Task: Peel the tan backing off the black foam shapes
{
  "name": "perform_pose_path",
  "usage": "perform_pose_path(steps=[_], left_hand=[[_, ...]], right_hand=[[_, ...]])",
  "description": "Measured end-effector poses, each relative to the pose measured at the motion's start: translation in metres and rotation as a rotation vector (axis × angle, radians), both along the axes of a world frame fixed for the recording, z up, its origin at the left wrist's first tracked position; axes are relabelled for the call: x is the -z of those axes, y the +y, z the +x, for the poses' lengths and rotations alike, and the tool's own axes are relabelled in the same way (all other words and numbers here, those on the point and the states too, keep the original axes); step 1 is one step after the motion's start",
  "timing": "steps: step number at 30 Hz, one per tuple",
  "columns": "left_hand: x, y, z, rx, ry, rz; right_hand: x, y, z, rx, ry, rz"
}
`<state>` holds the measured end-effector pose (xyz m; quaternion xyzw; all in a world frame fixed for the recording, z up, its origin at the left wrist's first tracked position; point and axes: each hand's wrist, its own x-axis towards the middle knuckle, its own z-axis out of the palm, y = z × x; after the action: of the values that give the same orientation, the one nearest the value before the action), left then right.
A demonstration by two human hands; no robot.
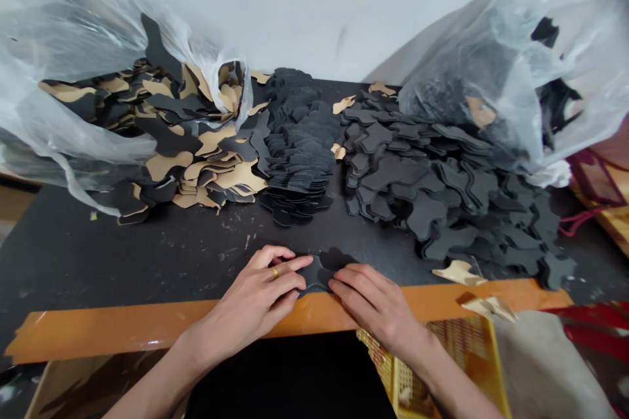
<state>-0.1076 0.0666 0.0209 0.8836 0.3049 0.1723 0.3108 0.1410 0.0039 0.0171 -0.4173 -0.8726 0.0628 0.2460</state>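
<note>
A small dark-grey foam cutout (316, 273) with a wavy outline lies flat at the front edge of the black table. My left hand (268, 285), with a ring on one finger, holds its left end, the index finger stretched along its top side. At the other end, my right hand (371, 294) has its bent fingers pressed together on the piece; its thumb is hidden. Just beyond my hands, a dense row of black cutouts (299, 144) runs toward the wall. To its right spreads a heap of grey foam cutouts (393, 173).
Black cutouts with tan backing (211, 170) spill from a clear plastic bag (98, 144) at left. Another plastic bag (457, 59) stands back right. Orange tape (162, 324) lines the table's front edge. Peeled tan paper (459, 272) lies at right, above a yellow basket (496, 373).
</note>
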Motion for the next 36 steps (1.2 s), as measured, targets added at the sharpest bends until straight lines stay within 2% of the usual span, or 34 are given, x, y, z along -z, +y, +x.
perform_pose_path(steps=[16,21,25,31,36], left_hand=[[0.000,-0.002,-0.005,0.038,0.034,0.002],[0.003,-0.009,-0.011,0.038,0.033,0.072],[0.007,-0.016,-0.013,0.033,0.036,0.190],[0.010,-0.027,-0.008,-0.082,0.005,0.265],[0.006,-0.032,0.004,-0.241,0.028,0.121]], right_hand=[[-0.007,0.005,-0.001,-0.035,-0.071,-0.017],[-0.009,0.007,-0.001,-0.038,-0.097,-0.008],[-0.012,0.007,-0.002,-0.038,-0.123,-0.010],[-0.019,0.001,0.001,-0.043,-0.207,-0.113],[-0.013,-0.005,-0.001,0.090,-0.026,-0.205]])
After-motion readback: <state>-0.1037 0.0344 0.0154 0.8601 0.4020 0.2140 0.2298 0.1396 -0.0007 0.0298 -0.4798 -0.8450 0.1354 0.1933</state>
